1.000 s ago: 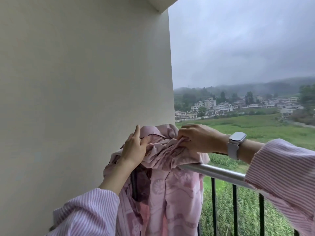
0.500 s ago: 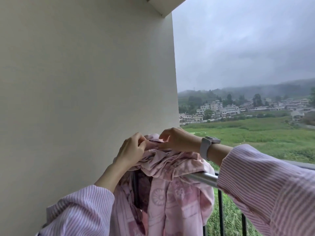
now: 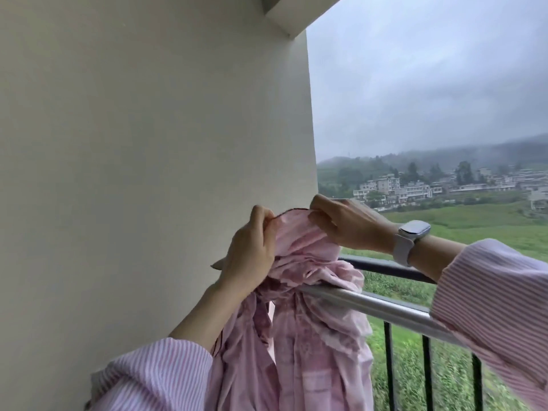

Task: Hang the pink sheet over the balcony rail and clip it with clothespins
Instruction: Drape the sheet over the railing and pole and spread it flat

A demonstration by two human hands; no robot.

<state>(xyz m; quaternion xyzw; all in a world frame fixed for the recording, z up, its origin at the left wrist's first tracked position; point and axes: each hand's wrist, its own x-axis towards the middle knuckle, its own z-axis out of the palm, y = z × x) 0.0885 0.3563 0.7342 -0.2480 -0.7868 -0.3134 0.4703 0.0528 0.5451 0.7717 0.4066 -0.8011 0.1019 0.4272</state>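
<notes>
Sheet (image 3: 299,345) bunches, hiding rail (image 3: 370,307) end.

Head view, close behind balcony rail (image 3: 370,305), facing outward.

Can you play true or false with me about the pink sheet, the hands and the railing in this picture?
1. Both hands hold the pink sheet. True: the left hand and the right hand pinch its top edge.
2. The sheet is spread flat along the balcony rail. False: it is bunched up at the end by the wall.
3. A watch is on the right wrist. True.
4. A clothespin is clipped on the sheet. False: no clothespin shows anywhere.
5. The sky is sunny and blue. False: it is grey and cloudy.
</notes>
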